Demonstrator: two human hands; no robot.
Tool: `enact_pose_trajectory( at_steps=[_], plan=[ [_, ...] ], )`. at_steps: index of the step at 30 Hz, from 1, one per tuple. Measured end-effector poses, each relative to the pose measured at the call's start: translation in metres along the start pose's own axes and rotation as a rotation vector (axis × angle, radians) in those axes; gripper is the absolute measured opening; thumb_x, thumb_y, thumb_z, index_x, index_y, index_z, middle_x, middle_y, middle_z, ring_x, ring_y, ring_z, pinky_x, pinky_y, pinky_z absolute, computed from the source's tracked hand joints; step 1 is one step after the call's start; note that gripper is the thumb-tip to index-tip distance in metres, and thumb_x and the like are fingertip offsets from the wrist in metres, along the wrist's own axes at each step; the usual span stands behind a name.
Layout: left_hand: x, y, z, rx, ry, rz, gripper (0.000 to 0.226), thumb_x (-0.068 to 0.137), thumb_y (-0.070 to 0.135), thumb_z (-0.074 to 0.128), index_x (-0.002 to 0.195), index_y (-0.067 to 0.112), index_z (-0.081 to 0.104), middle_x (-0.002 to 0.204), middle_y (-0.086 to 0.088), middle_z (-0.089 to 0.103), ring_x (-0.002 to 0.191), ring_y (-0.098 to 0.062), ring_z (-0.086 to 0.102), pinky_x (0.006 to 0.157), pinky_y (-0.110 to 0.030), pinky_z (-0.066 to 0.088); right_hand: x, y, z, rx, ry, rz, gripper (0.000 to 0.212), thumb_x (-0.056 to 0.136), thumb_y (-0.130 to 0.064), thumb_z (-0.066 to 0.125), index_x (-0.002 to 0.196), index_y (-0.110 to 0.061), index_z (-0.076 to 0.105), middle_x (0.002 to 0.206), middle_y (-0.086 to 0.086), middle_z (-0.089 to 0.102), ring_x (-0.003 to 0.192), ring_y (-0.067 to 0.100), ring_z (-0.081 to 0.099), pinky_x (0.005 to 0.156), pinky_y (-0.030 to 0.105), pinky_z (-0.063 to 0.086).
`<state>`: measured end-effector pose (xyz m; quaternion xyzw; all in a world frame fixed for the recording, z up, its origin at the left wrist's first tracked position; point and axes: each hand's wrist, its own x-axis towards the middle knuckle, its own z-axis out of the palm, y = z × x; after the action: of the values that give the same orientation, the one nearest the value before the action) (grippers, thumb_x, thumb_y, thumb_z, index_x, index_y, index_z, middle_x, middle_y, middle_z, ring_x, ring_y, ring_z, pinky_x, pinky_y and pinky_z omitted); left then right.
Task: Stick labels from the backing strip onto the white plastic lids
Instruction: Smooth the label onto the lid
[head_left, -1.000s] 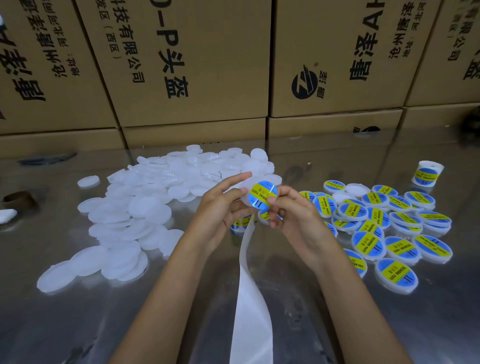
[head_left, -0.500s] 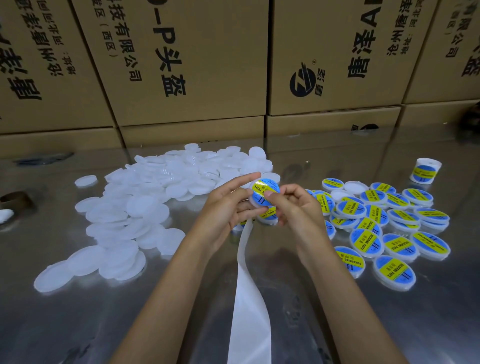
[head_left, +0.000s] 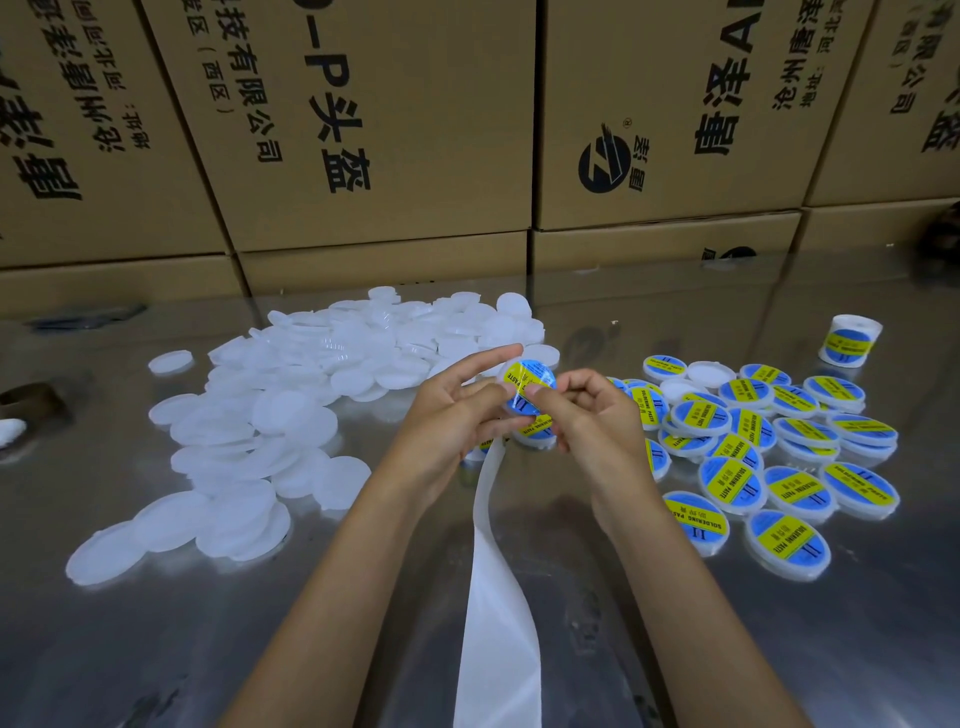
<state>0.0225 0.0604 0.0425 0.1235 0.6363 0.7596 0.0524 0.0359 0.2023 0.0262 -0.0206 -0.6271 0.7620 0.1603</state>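
Two hands meet mid-frame over the shiny table (head_left: 156, 649); left hand (head_left: 447, 421) pinches a lid (head_left: 527, 387) with a blue-yellow label, index finger straight; right hand (head_left: 587, 421) fingers curled, thumb pressing the label; backing strip (head_left: 498, 597) trails to 6 o'clock; plain lids (head_left: 291, 415) at 10 o'clock, labelled lids (head_left: 769, 467) at 3 o'clock.

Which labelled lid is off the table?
The labelled lid held up between the left hand and right hand; the other labelled lids all lie on the table.
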Motion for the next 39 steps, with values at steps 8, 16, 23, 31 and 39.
enact_pose_trajectory(
  at_steps=[8,16,23,31,39],
  plan=[
    [-0.003,0.001,0.007,0.108,0.052,0.075,0.038,0.098,-0.005,0.054,0.123,0.017,0.069,0.102,-0.013,0.077,0.098,-0.028,0.074,0.083,-0.033,0.061,0.003,0.006,0.001,-0.089,0.064,-0.029,0.018,0.080,-0.012,0.080,0.082,-0.006,0.063,0.076,0.008,0.067,0.060,0.005,0.060,0.055,0.014,0.046],
    [-0.005,0.002,0.007,0.174,0.173,0.135,0.037,0.090,-0.010,0.061,0.114,0.016,0.072,0.088,-0.008,0.078,0.077,-0.019,0.075,0.074,-0.029,0.062,0.003,0.016,0.004,-0.340,0.127,-0.145,0.013,0.082,-0.031,0.077,0.075,-0.024,0.068,0.071,-0.006,0.070,0.071,0.013,0.068,0.074,0.042,0.058],
    [-0.001,0.003,0.006,0.038,0.272,0.074,0.034,0.083,-0.009,0.069,0.107,0.015,0.071,0.088,-0.014,0.077,0.076,-0.025,0.075,0.068,-0.032,0.062,0.000,0.015,0.004,-0.454,0.153,-0.214,0.014,0.089,-0.039,0.060,0.089,-0.026,0.063,0.076,-0.019,0.067,0.076,0.004,0.063,0.077,0.042,0.055],
    [-0.004,0.003,0.009,-0.059,0.263,0.050,0.021,0.084,0.001,0.075,0.097,0.004,0.058,0.087,-0.018,0.076,0.080,-0.033,0.075,0.068,-0.032,0.062,-0.006,0.020,0.006,-0.699,0.013,-0.298,0.066,0.082,-0.084,0.026,0.089,-0.026,0.056,0.071,-0.011,0.062,0.068,0.009,0.058,0.062,0.032,0.047],
    [-0.004,0.006,0.006,0.108,0.199,0.049,0.019,0.086,0.015,0.078,0.089,0.006,0.062,0.085,-0.019,0.075,0.073,-0.034,0.074,0.064,-0.031,0.062,-0.001,0.023,0.003,-0.724,0.111,-0.319,0.056,0.104,-0.050,0.031,0.057,-0.020,0.039,0.048,-0.003,0.044,0.053,0.012,0.046,0.049,0.031,0.028]
  ],
)
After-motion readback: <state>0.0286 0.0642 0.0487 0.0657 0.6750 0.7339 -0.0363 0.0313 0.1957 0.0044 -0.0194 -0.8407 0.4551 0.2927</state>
